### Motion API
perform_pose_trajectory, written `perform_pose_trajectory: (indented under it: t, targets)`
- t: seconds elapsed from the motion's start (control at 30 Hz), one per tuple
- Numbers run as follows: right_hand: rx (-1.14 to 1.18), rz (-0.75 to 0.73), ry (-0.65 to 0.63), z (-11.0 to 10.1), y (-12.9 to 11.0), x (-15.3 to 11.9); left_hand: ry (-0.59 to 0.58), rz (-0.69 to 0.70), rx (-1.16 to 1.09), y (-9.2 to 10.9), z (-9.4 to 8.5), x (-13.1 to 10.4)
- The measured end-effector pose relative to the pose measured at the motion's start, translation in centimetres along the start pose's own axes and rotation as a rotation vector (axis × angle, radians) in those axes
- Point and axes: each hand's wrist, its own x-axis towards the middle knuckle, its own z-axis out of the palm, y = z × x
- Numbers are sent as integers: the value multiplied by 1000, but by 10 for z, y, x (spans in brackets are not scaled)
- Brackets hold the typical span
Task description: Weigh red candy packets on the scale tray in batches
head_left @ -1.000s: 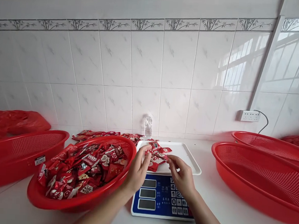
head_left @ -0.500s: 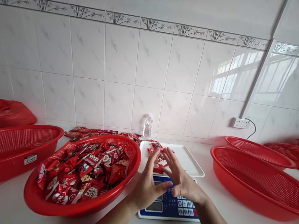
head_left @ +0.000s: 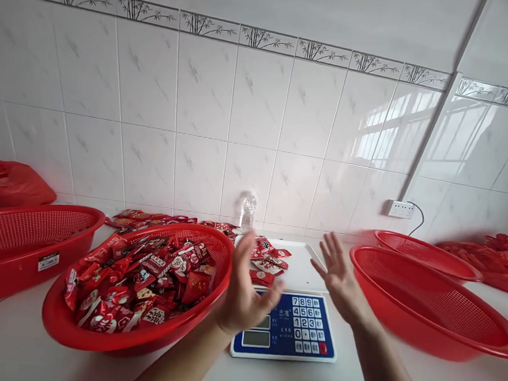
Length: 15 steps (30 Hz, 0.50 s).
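Note:
My left hand (head_left: 247,294) is held up over the left side of the digital scale (head_left: 285,326), fingers apart and holding nothing. To its right, my right hand (head_left: 339,278) hovers near the right edge of the scale's white tray (head_left: 303,263), also spread and bare. Several small red packets (head_left: 270,261) lie on the left part of that tray. Close to my left hand stands a red plastic basket (head_left: 108,343) heaped with red wrapped packets (head_left: 156,276). The left hand hides part of the scale's display and tray edge.
At the right is a red basket (head_left: 426,336), with another red basket (head_left: 427,255) behind it. A further red basket (head_left: 9,266) is at the left. Along the wall are a clear bottle (head_left: 248,210), loose red packets (head_left: 147,219), and a power socket (head_left: 400,209).
My hands have moved apart; the right one has shifted right, away from the packets on the tray. More of the scale's keypad shows. The view has tilted slightly.

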Motion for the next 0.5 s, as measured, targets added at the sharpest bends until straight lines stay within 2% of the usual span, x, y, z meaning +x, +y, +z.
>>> perform_pose_trajectory:
  t: [0.07, 0.1, 0.17, 0.27, 0.37, 0.5]
  targets:
    - [-173, 57, -136, 18, 1, -3, -224, 292, 67, 0, 8, -22]
    - [-249, 85, -184, 26, 2, -3, -300, 391, 72, 1, 10, -31]
    - [-357, 117, -234, 38, 1, 1, -401, 462, 47, 2, 12, -45]
    - [-470, 88, -276, 51, 0, 12, -447, 352, -13, 4, 13, -53]
    - [-557, 56, -357, 68, 0, 21, -428, 216, -80, 3, 14, -54]
    - [-674, 14, -448, 91, 9, 28, -448, 112, -109, -3, 14, -56]
